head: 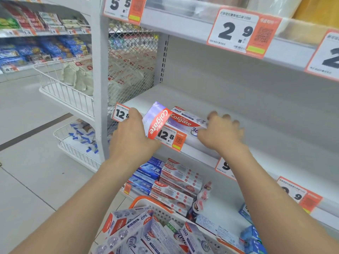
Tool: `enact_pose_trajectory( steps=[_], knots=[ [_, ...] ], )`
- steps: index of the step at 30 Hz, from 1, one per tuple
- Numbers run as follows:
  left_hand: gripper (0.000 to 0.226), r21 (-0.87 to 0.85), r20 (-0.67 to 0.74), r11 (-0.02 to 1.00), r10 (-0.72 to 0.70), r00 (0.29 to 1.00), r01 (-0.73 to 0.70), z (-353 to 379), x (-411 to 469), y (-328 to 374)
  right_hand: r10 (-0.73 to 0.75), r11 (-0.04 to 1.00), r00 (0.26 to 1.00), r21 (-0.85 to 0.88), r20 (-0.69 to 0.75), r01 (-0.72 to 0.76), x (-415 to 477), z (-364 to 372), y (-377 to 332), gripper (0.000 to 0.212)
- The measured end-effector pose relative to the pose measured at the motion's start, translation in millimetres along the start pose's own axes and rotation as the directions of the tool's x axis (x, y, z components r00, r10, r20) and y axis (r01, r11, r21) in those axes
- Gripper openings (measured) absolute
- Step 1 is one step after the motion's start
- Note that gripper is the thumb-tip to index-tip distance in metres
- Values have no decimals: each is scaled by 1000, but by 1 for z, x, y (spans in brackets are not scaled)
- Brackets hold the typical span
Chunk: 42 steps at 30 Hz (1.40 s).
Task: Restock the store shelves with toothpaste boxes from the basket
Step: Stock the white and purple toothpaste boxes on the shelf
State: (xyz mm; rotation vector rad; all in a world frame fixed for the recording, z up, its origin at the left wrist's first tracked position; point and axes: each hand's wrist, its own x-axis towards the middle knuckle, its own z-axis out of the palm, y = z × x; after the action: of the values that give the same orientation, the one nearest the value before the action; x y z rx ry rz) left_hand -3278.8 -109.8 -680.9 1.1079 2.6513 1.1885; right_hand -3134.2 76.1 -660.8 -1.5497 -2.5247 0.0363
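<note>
At the shelf (247,107) my left hand (132,136) clamps a probably light, stiff toothpaste box (157,121) by its sides; grip of the blurred right hand (222,132) unclear.

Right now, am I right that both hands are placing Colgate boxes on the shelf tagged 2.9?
Not quite: the head view shows the left hand and right hand placing Colgate boxes on the shelf with the 12.8 tag, not 2.9.

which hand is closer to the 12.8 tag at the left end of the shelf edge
Left. The left hand, gripping a tilted Colgate box, overlaps that tag at its right edge; the right hand is far to its right, on the box lying flat on the shelf.
</note>
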Motion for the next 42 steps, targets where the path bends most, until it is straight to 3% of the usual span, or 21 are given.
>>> enact_pose_trajectory(
  steps=[2,5,7,9,10,14,17,18,19,21,23,27,29,33,35,38,42],
  knots=[
    [56,-115,63,991,-68,996,75,1,-2,7,-52,994,999,94,9,51,-7,10,8,46],
    [29,-366,211,909,-128,969,200,9,-8,20,-266,915,964,321,19,246,-18,23,14,59],
    [13,-513,284,816,-132,950,267,17,-13,27,-310,850,942,405,-130,336,-32,23,16,59],
    [10,-616,297,728,-140,945,302,25,-19,36,-297,760,895,484,-333,433,-55,18,18,50],
    [12,-656,293,690,-143,945,308,29,-22,40,-320,699,876,535,-361,475,-67,13,17,48],
    [23,-770,313,547,-125,941,329,36,-37,57,-435,590,889,701,-142,401,-93,5,14,62],
    [19,-808,346,479,-88,934,344,36,-36,63,-267,531,925,760,-269,374,-86,10,26,48],
    [21,-786,340,524,-78,937,328,36,-34,62,-183,526,924,761,-335,380,-82,11,32,46],
    [25,-718,312,641,-50,949,270,37,-31,58,-99,577,910,722,-402,382,-76,11,38,47],
    [31,-435,257,899,71,964,50,40,-25,46,25,773,881,568,-472,283,-60,9,51,53],
    [42,-153,253,977,184,950,-148,42,-22,35,50,883,906,442,-420,156,-44,5,64,51],
    [68,127,291,941,266,919,-313,41,-21,29,-4,953,981,295,-192,62,-16,9,64,49],
    [78,213,325,905,288,901,-367,41,-17,26,-89,919,992,378,-85,115,0,16,53,51],
    [83,281,348,870,301,888,-405,39,-7,18,-280,716,957,682,80,152,25,22,26,61],
    [81,284,341,876,287,895,-389,39,-2,16,-346,731,934,650,87,210,37,26,12,60],
    [79,303,306,888,253,918,-345,37,4,13,-435,835,898,405,73,372,45,37,-10,88],
    [89,331,271,915,143,952,-231,32,10,4,-523,812,852,314,13,493,55,51,-35,87]
  ],
)
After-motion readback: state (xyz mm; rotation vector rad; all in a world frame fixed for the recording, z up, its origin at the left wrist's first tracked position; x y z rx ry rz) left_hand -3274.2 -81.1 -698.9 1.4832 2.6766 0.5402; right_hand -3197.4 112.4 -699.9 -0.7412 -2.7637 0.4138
